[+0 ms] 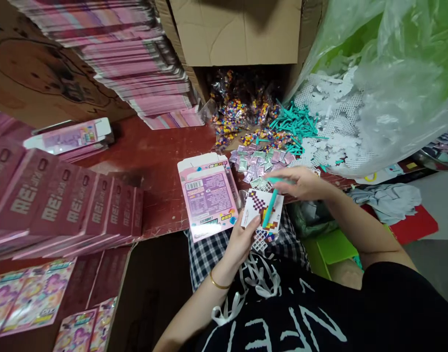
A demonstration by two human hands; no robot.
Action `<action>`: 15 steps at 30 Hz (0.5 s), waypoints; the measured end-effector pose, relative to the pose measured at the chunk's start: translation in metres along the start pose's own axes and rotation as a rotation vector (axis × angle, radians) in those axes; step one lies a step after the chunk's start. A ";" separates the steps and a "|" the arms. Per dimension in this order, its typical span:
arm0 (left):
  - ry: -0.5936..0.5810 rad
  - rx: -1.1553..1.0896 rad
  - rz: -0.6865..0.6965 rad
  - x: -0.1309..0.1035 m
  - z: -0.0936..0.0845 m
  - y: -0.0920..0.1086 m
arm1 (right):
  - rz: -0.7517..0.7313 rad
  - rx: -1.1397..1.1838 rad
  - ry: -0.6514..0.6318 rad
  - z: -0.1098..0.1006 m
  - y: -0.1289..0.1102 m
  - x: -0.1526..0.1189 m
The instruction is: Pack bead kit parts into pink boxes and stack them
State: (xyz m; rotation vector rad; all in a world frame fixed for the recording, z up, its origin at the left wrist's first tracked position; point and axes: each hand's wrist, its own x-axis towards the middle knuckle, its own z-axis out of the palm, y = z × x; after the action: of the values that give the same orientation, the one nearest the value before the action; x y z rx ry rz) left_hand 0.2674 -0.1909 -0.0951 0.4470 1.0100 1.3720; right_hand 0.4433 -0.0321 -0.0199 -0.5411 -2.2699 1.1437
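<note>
My left hand (pixel 242 239) is closed round a white card (pixel 253 215) printed with a pixel pattern, thumb on top. A white plastic grid piece (pixel 259 240) and a clear bag of coloured bits show under the card. Across the card lies a teal plastic tool (pixel 269 209), its handle slanting and its top end like a small hammer head. My right hand (pixel 300 183), slightly blurred, has its fingers about that top end. Left of my hands, a pink and purple printed box (pixel 209 195) lies flat with its top flap open, over the table edge.
Small shiny sachets (pixel 256 161), a teal tool pile (pixel 297 122) and bagged coloured beads (pixel 238 112) lie ahead. White grid pieces (pixel 341 117) spill from a clear bag at right. Pink box rows (pixel 70 195) and stacked flat cartons (pixel 143 63) stand left.
</note>
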 end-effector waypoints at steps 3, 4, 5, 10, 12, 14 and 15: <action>0.011 0.001 0.088 -0.013 -0.001 0.000 | -0.061 -0.156 0.077 0.048 -0.022 0.002; 0.028 0.014 0.116 -0.016 -0.002 0.001 | -0.046 -0.183 0.159 0.060 -0.023 0.003; 0.042 0.025 0.142 -0.020 -0.003 0.003 | -0.021 -0.166 0.215 0.069 -0.023 0.004; -0.003 0.194 0.332 -0.022 -0.027 0.025 | 0.197 0.421 -0.023 0.095 -0.005 0.028; 0.073 0.426 0.514 -0.017 -0.048 0.037 | 0.249 0.559 0.009 0.097 0.009 0.060; 0.262 0.754 0.725 -0.009 -0.072 0.045 | 0.236 0.616 0.184 0.096 0.025 0.105; 0.363 0.920 0.798 -0.005 -0.085 0.047 | 0.226 0.617 0.287 0.095 0.033 0.130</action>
State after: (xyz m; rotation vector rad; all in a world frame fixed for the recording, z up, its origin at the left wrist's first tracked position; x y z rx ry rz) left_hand 0.1723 -0.2103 -0.1016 1.4363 1.8865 1.6392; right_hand 0.2870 0.0022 -0.0578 -0.6620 -1.5307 1.6639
